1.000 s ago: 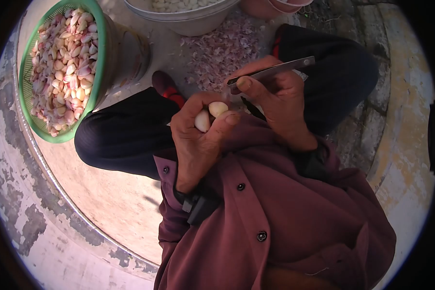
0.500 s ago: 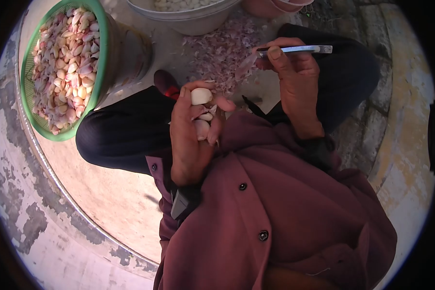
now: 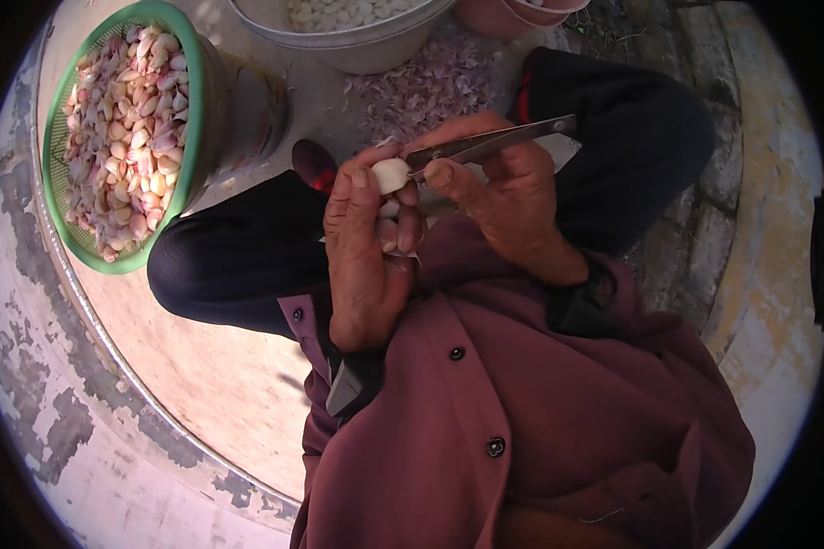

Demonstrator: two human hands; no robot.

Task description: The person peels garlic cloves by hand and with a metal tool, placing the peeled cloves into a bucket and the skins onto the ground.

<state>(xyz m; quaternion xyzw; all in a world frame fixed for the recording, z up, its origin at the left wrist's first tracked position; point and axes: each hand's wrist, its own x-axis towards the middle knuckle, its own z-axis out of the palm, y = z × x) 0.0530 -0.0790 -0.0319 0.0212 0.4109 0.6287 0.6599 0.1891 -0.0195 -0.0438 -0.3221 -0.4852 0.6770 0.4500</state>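
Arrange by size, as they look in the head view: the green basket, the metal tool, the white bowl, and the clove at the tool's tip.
1. Basket
2. Bowl, visible part only; the frame edge cuts it
3. Tool
4. Clove

White clove (image 3: pixel 391 175); green basket (image 3: pixel 193 101); maroon shirt (image 3: pixel 595 393); trousers (image 3: pixel 238 242) seemingly navy.

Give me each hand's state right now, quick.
Left hand: closed, holding a white garlic clove, with more cloves below it.
Right hand: closed, holding a metal tool, its tip at the white garlic clove.
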